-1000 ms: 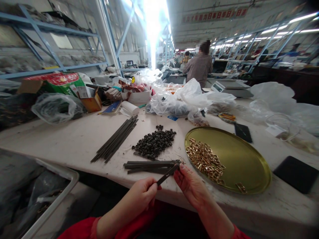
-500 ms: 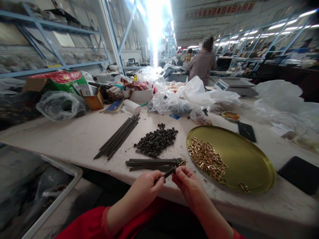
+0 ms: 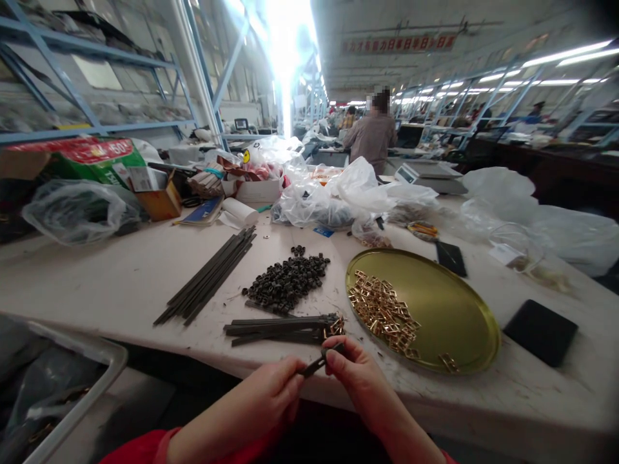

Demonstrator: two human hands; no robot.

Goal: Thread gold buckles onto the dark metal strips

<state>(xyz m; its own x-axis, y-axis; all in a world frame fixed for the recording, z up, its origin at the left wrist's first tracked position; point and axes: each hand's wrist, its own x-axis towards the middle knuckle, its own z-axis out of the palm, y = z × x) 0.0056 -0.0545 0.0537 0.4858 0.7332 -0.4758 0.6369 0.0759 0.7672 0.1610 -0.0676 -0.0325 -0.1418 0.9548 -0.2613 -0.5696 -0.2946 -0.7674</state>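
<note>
A dark, flat, narrow strap [image 3: 314,368] with a slot near its far end sits at the lower centre of the frame. The left hand's [image 3: 278,388] grip pinches one end, the right hand's [image 3: 356,377] the other.

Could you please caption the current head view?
Left hand and right hand hold a dark strip near a gold tray.

- The table [image 3: 120,277] is viewed from head height, forward and down.
- Left hand [image 3: 283,390] and right hand [image 3: 355,377] are framed close, the hall [image 3: 411,74] far beyond.
</note>
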